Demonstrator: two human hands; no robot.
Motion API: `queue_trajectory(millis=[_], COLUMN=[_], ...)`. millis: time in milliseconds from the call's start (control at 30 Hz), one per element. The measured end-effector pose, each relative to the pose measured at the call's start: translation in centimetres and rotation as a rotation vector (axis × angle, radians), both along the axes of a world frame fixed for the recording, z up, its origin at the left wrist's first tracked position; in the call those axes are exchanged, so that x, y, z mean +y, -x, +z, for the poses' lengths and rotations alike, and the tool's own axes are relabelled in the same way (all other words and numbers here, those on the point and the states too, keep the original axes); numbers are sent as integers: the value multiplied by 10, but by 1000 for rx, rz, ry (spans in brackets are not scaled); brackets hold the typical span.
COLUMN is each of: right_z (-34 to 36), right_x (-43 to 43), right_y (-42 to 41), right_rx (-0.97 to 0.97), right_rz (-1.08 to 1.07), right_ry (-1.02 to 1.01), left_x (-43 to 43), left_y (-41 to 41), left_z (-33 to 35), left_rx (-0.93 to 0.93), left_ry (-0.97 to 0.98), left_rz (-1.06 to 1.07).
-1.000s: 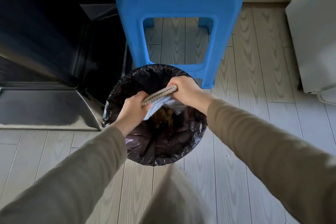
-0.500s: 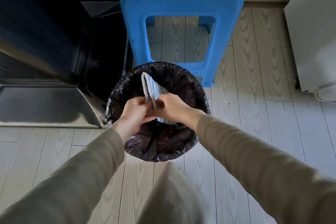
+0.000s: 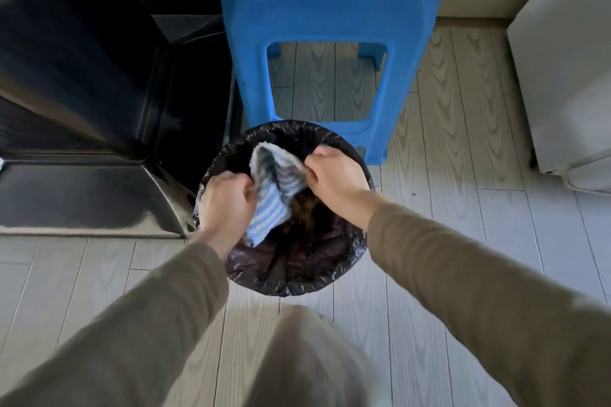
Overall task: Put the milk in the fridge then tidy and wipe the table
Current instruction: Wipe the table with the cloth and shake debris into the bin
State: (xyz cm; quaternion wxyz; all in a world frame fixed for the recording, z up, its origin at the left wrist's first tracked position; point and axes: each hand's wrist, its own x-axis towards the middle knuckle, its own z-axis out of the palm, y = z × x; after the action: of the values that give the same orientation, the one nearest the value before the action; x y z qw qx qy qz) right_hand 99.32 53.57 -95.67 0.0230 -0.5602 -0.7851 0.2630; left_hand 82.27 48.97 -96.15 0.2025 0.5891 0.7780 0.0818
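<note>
Both hands grip 1 cloth over the bin. Left hand (image 3: 228, 205) is closed on the cloth's (image 3: 276, 188) near-left edge, knuckles up, just above the bin's left rim. Right hand (image 3: 337, 175) pinches the far-right edge, over the bin's right side. Between them the cloth, white with blue stripes, is spread like a tent: its ridge peaks toward the far rim, and a loose corner hangs down and toward the person, beside the left hand. Its long axis runs from that far peak down to the near-left corner, so more of the cloth lies toward the left hand, which is the nearer of the 2 to the hanging part.

Below the cloth, brown scraps sit in the black-lined bin (image 3: 291, 281). By my reading, this is the wiping stage: the cloth is being opened or shaken so crumbs fall into the bin. What matters for the coming shake is that the whole cloth hangs inside the rim's outline; the hanging corner does, from this view, though whether it touches the liner I cannot tell.

Around the bin: a blue stool (image 3: 330, 26) stands just behind it, a dark metal unit (image 3: 82, 109) to the left, a white appliance (image 3: 568, 92) well apart on the right, all on a pale plank floor (image 3: 463, 225). Neither milk nor worktop is in view.
</note>
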Motion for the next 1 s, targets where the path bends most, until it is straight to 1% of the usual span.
queue_trajectory(millis=[33,67,100,133,200,233,300,367,500,567,600,633,667,700,733,800,867,900,967,1000], right_z=[1,1,-2,-1,0,0,5,10,18,25,29,33,37,39,39,36,33,33,32,31], right_x=[-6,-6,-8,-6,-11,-12,-14,-19,-27,-33,-35,-37,-38,-38,-36,-26,-12,-5,6,12], right_y=[0,0,1,2,2,3,7,10,12,15,18,20,20,19,16,4,-5,-8,-12,-14], right_rx=[-9,17,62,67,61,103,173,161,188,242,280,297,276,235,219,242,188,121,-28,-71], right_rz=[9,4,-14,-31,-81,-115,-167,-162,-212,-183,-133,-64,7,47,36,-40,-13,44,159,197], right_ry=[42,78,107,150,238,238,241,242,215,217,247,282,316,327,304,139,-33,-46,34,80], left_x=[-7,-7,-8,-6,-9,-9,-8,-6,0,4,5,6,6,6,6,6,6,7,9,10], left_y=[-2,-3,-3,-3,-5,-6,-8,-12,-25,-30,-31,-32,-32,-31,-29,-23,-18,-14,-6,-1], left_z=[0,0,2,4,7,8,11,11,25,28,29,30,29,31,32,36,40,42,43,44], left_rx=[28,23,-4,-7,19,-9,-93,-166,-361,-515,-600,-631,-609,-535,-438,-270,-172,-164,-172,-160], left_ry=[59,61,47,38,103,110,116,118,153,178,184,180,157,142,131,104,56,29,1,-12], left_rz=[-53,-65,-46,-23,-36,-20,-6,-12,181,293,338,339,305,236,154,-51,-232,-294,-390,-439])
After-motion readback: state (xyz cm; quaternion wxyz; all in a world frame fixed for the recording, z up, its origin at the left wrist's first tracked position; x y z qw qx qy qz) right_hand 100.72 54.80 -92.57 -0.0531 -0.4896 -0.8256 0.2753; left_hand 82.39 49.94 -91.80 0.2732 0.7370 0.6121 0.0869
